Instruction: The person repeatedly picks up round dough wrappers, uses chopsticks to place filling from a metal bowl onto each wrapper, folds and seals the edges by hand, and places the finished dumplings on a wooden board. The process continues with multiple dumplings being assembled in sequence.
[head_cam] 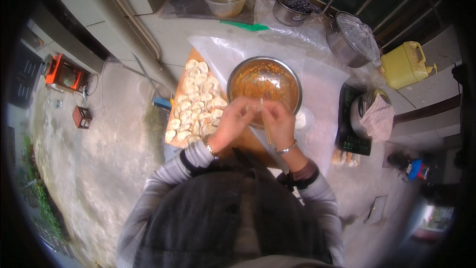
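Over the near rim of a metal mixing bowl (266,78) smeared with orange-brown filling, my two hands meet at the fingertips. My left hand (236,117) and my right hand (279,119) pinch a small pale piece of dough (261,102) between them. A pair of chopsticks (266,128) also sits in my right hand, pointing down towards me. Folded dumplings (197,98) lie in rows on a wooden board (243,145) left of the bowl. Right of the bowl, partly behind my right hand, is a small dish of white powder (302,119).
A black induction cooker (347,134) with a cloth-draped pot (366,113) stands at the right. Along the back are a plastic tub (225,2), a steel pot (292,11), a larger plastic-covered pot (344,44) and a yellow jerrycan (403,63). A small stool (81,116) is far left.
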Available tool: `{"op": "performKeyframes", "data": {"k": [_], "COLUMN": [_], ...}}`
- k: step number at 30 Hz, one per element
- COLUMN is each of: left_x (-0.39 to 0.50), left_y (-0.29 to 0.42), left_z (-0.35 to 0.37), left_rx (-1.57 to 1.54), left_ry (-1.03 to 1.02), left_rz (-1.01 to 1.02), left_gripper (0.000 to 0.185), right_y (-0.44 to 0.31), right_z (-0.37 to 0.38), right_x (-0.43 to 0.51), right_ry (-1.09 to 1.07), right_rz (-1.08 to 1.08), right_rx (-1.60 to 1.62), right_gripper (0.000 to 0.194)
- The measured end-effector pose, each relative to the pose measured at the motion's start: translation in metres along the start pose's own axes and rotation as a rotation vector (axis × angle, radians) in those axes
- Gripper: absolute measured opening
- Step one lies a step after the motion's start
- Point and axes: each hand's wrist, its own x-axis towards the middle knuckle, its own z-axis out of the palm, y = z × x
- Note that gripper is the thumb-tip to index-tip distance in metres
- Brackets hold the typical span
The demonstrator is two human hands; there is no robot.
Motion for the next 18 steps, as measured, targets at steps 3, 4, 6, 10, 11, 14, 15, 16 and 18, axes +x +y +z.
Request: {"op": "performKeyframes", "data": {"k": [3,4,6,10,11,14,15,16,18], "left_x": [-0.001,-0.001,0.0,0.001,0.003,0.005,0.006,0.006,0.007], "left_y": [0.0,-0.001,0.0,0.006,0.009,0.017,0.02,0.021,0.022], "left_z": [0.001,0.001,0.001,-0.005,-0.007,-0.014,-0.016,-0.017,-0.019], "left_rx": [-0.038,-0.037,-0.034,-0.018,-0.003,-0.017,-0.038,-0.014,0.01], "left_ry": [-0.001,-0.001,-0.002,-0.032,-0.046,-0.1,-0.114,-0.125,-0.131], "left_rz": [-0.015,-0.001,0.026,-0.007,-0.013,-0.057,-0.039,-0.086,-0.1], "left_gripper": [0.018,0.018,0.017,0.016,0.016,0.014,0.013,0.012,0.01], "right_y": [-0.004,-0.005,-0.004,-0.002,0.0,0.003,0.005,0.006,0.008], "right_z": [-0.001,-0.002,-0.003,-0.009,-0.011,-0.019,-0.021,-0.023,-0.025], "right_x": [0.002,0.002,0.003,0.005,0.007,0.014,0.017,0.018,0.019], "right_ry": [0.016,0.004,-0.011,-0.114,-0.155,-0.241,-0.258,-0.283,-0.324], "right_rz": [-0.083,-0.092,-0.128,-0.025,0.036,-0.082,-0.172,-0.2,-0.252], "right_rx": [-0.075,-0.082,-0.117,-0.05,-0.004,-0.019,-0.048,-0.077,-0.133], "right_gripper": [0.011,0.011,0.01,0.012,0.013,0.014,0.015,0.015,0.015]}}
